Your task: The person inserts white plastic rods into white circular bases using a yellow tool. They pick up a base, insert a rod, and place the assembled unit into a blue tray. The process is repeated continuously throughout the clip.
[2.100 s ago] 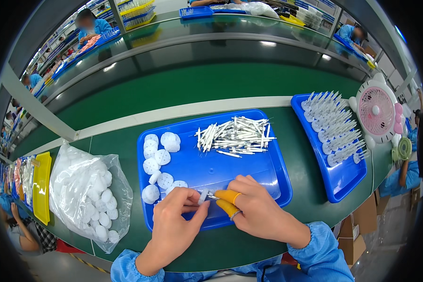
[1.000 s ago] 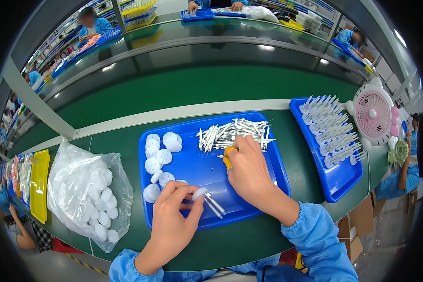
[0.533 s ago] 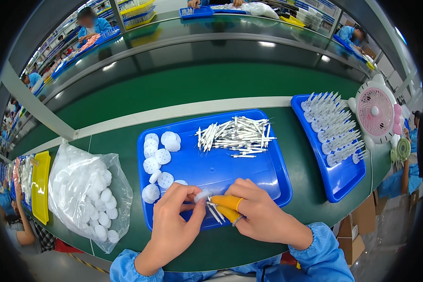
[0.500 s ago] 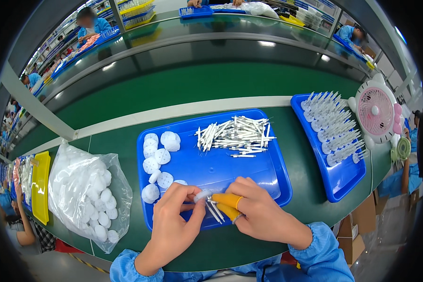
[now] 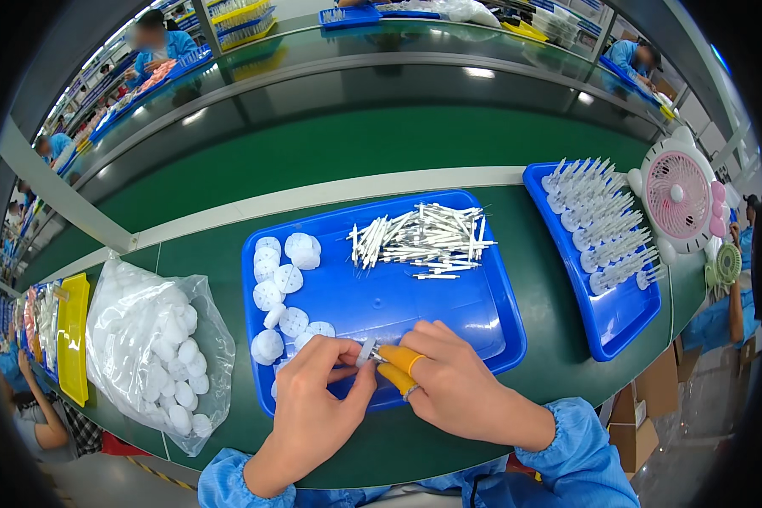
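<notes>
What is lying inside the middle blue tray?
The middle blue tray holds a pile of thin white sticks and loose white discs. Left hand and right hand cover its near edge, hiding whatever lies beneath.

Glossy blue plastic tray [image 5: 483,313], matt white plastic discs [image 5: 279,279], clear crinkly poly bag [image 5: 157,356]

The right hand [image 5: 457,385] has come back from the white sticks [image 5: 423,244] to meet the left hand [image 5: 317,398].
</notes>
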The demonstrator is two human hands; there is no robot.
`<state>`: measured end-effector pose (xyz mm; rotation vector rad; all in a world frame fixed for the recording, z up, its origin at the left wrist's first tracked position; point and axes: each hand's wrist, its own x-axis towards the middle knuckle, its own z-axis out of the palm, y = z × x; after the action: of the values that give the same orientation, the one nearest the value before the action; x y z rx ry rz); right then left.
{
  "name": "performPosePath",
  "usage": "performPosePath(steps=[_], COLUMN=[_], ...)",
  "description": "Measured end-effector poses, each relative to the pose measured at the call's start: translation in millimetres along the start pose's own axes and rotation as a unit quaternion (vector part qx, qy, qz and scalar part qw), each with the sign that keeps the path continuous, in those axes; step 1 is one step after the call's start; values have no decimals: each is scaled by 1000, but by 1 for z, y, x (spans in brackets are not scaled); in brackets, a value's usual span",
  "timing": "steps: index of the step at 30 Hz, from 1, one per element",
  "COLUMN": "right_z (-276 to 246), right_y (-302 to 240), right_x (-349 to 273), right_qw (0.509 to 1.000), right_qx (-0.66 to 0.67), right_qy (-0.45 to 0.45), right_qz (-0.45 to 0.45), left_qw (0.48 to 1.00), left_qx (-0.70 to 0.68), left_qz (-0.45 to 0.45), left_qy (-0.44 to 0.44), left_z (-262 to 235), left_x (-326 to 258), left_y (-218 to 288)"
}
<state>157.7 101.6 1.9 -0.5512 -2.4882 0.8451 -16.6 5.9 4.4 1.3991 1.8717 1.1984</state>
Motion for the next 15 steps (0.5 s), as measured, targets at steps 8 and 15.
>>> performPosePath(steps=[8,15], right_z=[10,13], right_y=[-9,-10], right_x=[-4,-1], right_qw=[994,992], right_qx=[54,88], right_qy=[89,42], right_qz=[14,81], left_qw=[998,997], left_qx=[36,61], left_qz=[50,42], left_qy=[6,-12], left_z=[-1,3], left_x=[-5,-8], left_y=[1,-3])
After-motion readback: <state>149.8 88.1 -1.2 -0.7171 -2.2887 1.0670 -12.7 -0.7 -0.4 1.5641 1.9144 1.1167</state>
